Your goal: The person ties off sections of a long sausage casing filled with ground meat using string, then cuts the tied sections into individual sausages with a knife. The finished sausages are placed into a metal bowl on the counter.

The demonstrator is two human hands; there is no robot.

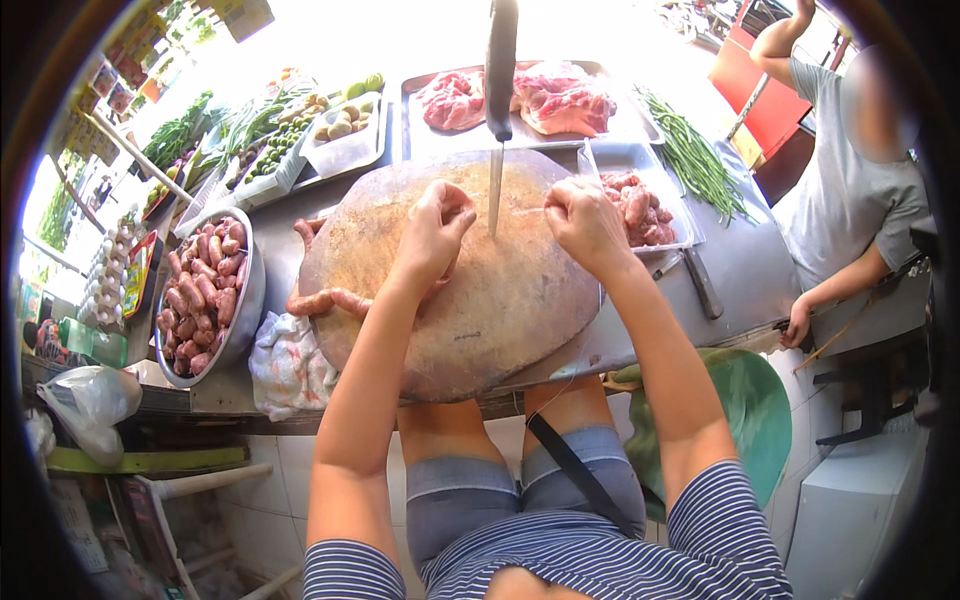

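A round wooden chopping board (480,320) lies before me. A knife (499,75) stands upright on it, point down and dark handle up. Left of the blade, my left hand (437,235) is closed in a pinch; what its fingers hold is hidden. My right hand (590,225), right of the blade, is pinched too, with a thin pale strand at its fingertips. Linked sausages (335,301) lie over the board's left edge and pass partly behind my left forearm. More sausages (203,290) fill a metal bowl (254,290) on the left.
Behind the board, a metal tray (405,130) holds large raw meat pieces. At right are a tray of meat pieces (637,208), a second knife (703,283) and long green beans (695,150). A crumpled cloth (288,365) lies left. Another person (850,190) is at the right.
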